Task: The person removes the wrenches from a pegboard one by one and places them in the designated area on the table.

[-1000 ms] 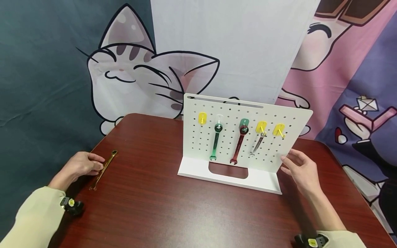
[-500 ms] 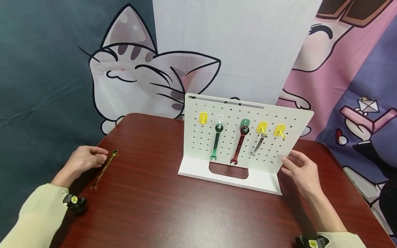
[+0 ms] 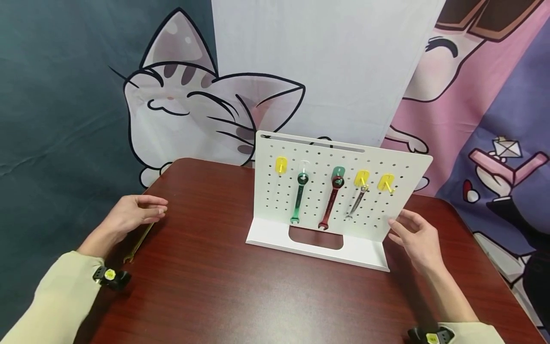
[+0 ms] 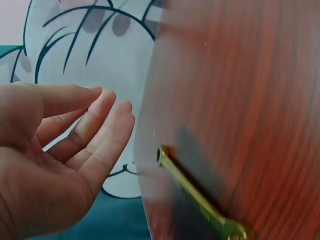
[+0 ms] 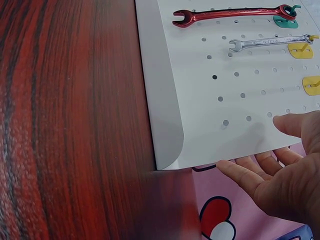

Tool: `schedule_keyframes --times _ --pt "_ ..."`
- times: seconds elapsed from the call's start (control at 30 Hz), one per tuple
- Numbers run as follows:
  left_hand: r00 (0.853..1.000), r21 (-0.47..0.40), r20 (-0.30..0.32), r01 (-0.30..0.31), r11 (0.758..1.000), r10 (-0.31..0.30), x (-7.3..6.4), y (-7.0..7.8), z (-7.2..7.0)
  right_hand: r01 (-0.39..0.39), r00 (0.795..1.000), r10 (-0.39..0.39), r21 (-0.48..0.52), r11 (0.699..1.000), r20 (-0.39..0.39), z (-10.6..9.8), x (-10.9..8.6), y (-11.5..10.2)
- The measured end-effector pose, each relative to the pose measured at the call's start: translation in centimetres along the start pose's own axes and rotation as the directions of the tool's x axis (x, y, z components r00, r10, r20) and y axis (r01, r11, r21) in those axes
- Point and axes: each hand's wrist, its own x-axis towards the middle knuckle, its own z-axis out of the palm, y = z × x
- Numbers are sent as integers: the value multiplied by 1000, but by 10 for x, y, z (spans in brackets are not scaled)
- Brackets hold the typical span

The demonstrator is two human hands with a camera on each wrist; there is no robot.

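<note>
A white pegboard stand (image 3: 399, 165) stands upright on the table. Its right edge is held by my right hand (image 3: 418, 241), thumb in front and fingers behind. Hanging from its hooks are a green wrench (image 3: 299, 198), a red wrench (image 3: 331, 203) and a silver wrench (image 3: 357, 203). At the table's left side lies a gold wrench (image 4: 195, 192). My left hand (image 3: 133, 215) hovers beside and over it, fingers loosely extended with nothing between them; in the head view the hand hides the wrench's upper end.
Yellow hooks at the board's far left (image 3: 281, 165) and far right (image 3: 386, 181) carry nothing. The brown wooden table (image 3: 206, 286) has its left edge beneath my left forearm. Cartoon-printed cloth (image 3: 189, 119) hangs behind.
My left hand has moved away from the gold wrench, up and rightward, its fingers straightening. The gold wrench stays on the table. My right hand keeps its place on the board.
</note>
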Motion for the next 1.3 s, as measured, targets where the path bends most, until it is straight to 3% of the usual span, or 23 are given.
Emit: schedule_keyframes --times 0.3,1.3 --pt "997 -110 55 -41 993 47 -1 12 5 -9 1000 9 -2 1000 2 0 0 1" --pt "982 -217 78 -153 964 174 -2 35 32 -14 1000 14 -24 1000 -4 1 0 0"
